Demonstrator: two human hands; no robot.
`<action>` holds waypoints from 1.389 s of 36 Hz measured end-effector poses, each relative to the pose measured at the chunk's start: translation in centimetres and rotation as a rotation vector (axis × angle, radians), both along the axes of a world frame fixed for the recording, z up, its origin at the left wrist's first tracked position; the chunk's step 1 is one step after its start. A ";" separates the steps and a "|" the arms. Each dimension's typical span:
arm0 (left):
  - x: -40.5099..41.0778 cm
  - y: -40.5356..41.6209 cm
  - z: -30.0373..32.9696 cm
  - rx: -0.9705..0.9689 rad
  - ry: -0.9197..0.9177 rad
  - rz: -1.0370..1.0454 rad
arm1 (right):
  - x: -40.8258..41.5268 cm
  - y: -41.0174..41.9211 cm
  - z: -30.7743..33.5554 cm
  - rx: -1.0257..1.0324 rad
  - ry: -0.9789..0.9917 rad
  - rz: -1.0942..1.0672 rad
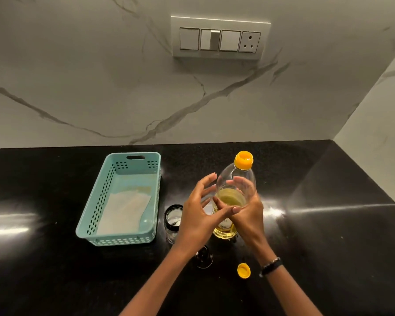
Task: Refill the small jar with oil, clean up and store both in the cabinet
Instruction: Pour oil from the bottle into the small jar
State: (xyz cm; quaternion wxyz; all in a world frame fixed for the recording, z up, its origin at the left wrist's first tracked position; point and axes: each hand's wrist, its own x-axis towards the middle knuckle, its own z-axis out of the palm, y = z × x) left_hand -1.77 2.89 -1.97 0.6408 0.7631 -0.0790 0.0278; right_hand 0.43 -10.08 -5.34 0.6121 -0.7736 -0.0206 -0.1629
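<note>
We steady the upright oil bottle [234,195] with our right hand [246,213], left hand [197,215] seemingly loose beside it, the open small jar [172,221] just left.

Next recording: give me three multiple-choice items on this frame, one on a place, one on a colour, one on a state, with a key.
1. Where does the jar stand?
A. in the basket
B. between the basket and the bottle
C. right of the bottle

2. What colour is the loose cap?
A. yellow
B. blue
C. white

3. The jar is:
A. lidded
B. tipped over
C. open

Key: B, it stands on the counter between them; A, it matches the bottle's yellow top; C, its mouth shows no lid.
</note>
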 end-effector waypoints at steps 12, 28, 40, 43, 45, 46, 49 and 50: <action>-1.2 6.1 -1.6 0.129 -0.001 0.189 | 0.9 -0.7 1.3 -0.234 -0.087 0.067; -2.6 7.6 -4.7 0.228 0.119 0.227 | 1.3 -3.0 3.0 -0.696 -0.150 0.260; -2.1 7.0 -5.9 0.253 0.199 0.225 | 2.1 -3.1 1.6 -0.998 -0.083 0.305; -2.0 6.8 -5.9 0.245 0.195 0.237 | 2.3 -3.3 1.3 -1.067 -0.089 0.309; -1.9 6.8 -6.1 0.254 0.183 0.239 | 2.4 -3.4 1.1 -1.113 -0.085 0.319; -1.9 6.8 -6.1 0.258 0.177 0.237 | 2.5 -3.5 1.1 -1.134 -0.083 0.324; -1.9 6.7 -6.2 0.265 0.149 0.219 | 2.5 -3.6 1.1 -1.176 -0.082 0.324; -1.9 6.6 -6.2 0.264 0.139 0.216 | 2.5 -3.6 1.2 -1.186 -0.085 0.322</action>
